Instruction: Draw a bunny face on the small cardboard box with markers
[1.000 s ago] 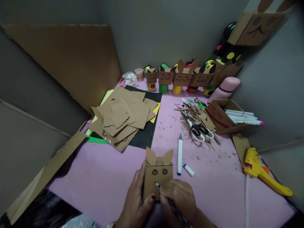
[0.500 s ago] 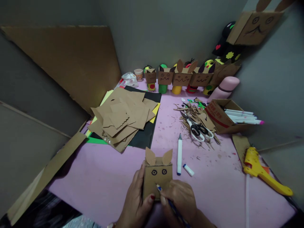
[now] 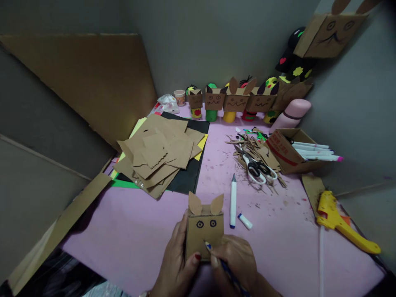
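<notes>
A small cardboard box (image 3: pixel 198 237) with two leaf-shaped ears and two drawn ring eyes stands at the near edge of the pink table. My left hand (image 3: pixel 177 255) is closed around its left side, thumb across the lower front. In my right hand (image 3: pixel 236 258) is a blue pencil (image 3: pixel 227 269), its tip touching or nearly touching the box front below the eyes. Just beyond that hand lie an uncapped white marker (image 3: pixel 233 202) and its cap (image 3: pixel 245 221).
Brown cardboard pieces (image 3: pixel 163 152) are piled on coloured sheets at left. Scissors (image 3: pixel 258 169) rest on scraps, beside a box of markers (image 3: pixel 287 159). A yellow glue gun (image 3: pixel 334 218) lies at right. Animal-faced boxes (image 3: pixel 236 102) and a pink bottle (image 3: pixel 292 114) line the back.
The pencil tip has shifted slightly right and down across the box front. My left hand keeps its hold on the box.
</notes>
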`<action>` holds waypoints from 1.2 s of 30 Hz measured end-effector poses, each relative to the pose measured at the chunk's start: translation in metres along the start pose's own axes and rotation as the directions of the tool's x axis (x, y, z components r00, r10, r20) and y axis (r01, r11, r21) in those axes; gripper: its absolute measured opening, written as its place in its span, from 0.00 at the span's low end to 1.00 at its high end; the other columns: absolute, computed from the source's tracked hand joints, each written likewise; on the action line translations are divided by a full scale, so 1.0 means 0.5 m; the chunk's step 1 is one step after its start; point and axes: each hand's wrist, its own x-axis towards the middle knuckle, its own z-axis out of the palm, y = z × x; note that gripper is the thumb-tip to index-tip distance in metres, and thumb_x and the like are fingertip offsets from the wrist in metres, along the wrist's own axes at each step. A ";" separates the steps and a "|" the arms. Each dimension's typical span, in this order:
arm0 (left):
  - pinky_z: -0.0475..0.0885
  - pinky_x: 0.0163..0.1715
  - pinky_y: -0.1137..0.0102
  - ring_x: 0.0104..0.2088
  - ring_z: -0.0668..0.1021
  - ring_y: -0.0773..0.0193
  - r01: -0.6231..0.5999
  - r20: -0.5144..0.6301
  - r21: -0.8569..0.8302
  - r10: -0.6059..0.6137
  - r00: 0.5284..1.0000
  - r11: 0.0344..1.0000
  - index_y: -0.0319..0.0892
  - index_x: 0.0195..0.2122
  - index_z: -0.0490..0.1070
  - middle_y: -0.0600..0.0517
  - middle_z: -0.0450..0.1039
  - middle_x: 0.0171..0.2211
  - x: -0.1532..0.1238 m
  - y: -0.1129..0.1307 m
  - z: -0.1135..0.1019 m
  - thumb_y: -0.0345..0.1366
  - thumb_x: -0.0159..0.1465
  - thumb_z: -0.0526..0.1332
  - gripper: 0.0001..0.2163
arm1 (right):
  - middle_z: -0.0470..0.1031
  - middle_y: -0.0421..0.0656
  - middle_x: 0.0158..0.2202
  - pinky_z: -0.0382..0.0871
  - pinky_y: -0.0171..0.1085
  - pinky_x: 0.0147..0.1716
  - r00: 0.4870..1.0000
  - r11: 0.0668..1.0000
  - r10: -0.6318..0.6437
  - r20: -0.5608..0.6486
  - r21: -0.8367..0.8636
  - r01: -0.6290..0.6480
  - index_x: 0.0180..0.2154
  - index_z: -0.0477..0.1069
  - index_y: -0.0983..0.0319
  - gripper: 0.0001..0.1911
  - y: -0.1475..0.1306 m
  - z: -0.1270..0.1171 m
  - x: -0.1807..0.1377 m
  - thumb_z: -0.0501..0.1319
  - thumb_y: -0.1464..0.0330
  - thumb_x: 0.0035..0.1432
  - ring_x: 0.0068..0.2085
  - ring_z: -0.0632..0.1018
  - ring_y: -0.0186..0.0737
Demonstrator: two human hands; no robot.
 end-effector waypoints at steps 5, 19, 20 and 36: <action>0.54 0.60 0.46 0.63 0.59 0.41 -0.013 -0.005 0.019 0.013 1.000 1.000 0.52 0.67 0.45 0.43 0.54 0.66 0.003 0.000 0.000 0.58 0.62 0.50 0.34 | 0.69 0.34 0.18 0.71 0.34 0.22 0.999 0.999 0.030 0.015 0.028 -0.030 0.32 0.63 0.59 0.06 0.000 0.001 -0.004 0.53 0.74 0.60 0.19 0.73 0.34; 0.54 0.61 0.48 0.64 0.59 0.42 -0.007 -0.010 0.012 0.007 1.000 1.000 0.51 0.67 0.45 0.43 0.54 0.65 0.004 0.003 0.004 0.58 0.63 0.50 0.34 | 0.72 0.36 0.20 0.74 0.36 0.27 0.989 0.989 0.143 0.028 -0.032 -0.142 0.33 0.64 0.59 0.06 -0.021 -0.011 0.001 0.53 0.74 0.60 0.24 0.78 0.37; 0.54 0.61 0.48 0.63 0.59 0.42 -0.009 -0.008 0.011 0.009 1.000 1.000 0.51 0.67 0.45 0.43 0.54 0.65 0.004 0.003 0.004 0.58 0.63 0.50 0.34 | 0.72 0.37 0.21 0.74 0.36 0.28 0.989 0.989 0.146 0.021 -0.041 -0.146 0.33 0.65 0.59 0.06 -0.023 -0.011 0.002 0.53 0.74 0.61 0.25 0.78 0.37; 0.52 0.61 0.46 0.64 0.57 0.41 -0.011 0.015 -0.013 0.012 1.000 1.000 0.52 0.67 0.45 0.43 0.52 0.66 0.006 0.007 0.000 0.57 0.63 0.50 0.33 | 0.74 0.39 0.22 0.74 0.39 0.27 0.984 0.981 0.176 0.034 -0.093 -0.172 0.37 0.65 0.58 0.06 -0.025 -0.010 -0.008 0.52 0.72 0.63 0.25 0.79 0.40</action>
